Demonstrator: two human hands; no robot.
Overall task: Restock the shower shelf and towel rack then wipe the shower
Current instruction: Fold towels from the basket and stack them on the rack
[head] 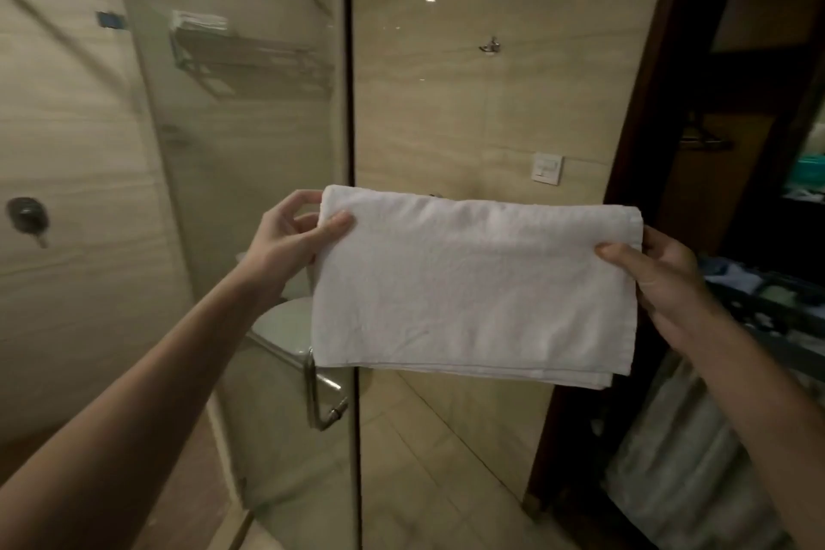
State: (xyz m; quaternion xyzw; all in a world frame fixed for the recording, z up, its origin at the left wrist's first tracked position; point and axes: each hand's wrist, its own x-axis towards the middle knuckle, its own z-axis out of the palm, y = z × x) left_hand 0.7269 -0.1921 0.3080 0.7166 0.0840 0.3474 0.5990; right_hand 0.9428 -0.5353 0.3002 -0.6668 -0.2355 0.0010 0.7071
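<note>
Right now the person is holding a folded white towel (473, 281) out in front of them, stretched flat between both hands. The left hand (290, 241) is pinching the towel's upper left corner, thumb on the near face and fingers curled behind the edge. The right hand (660, 277) is gripping the right edge a little lower, thumb pressing on the front, fingers hidden behind the cloth. The towel is hanging in several layers, its bottom edges showing as stacked folds below the right hand. Just beyond the left hand the glass shower door (268, 147) is standing, its metal door handle (319, 393) showing right below the towel's lower left corner. Well above the left hand, seen through the glass, a towel rack (250, 58) is carrying a small stack of folded towels (198, 20). Far out to the left of the left hand a shower valve (27, 217) is sitting on the tiled wall. Above the towel, nearer the right hand, a light switch (547, 167) is showing on the wall.
</note>
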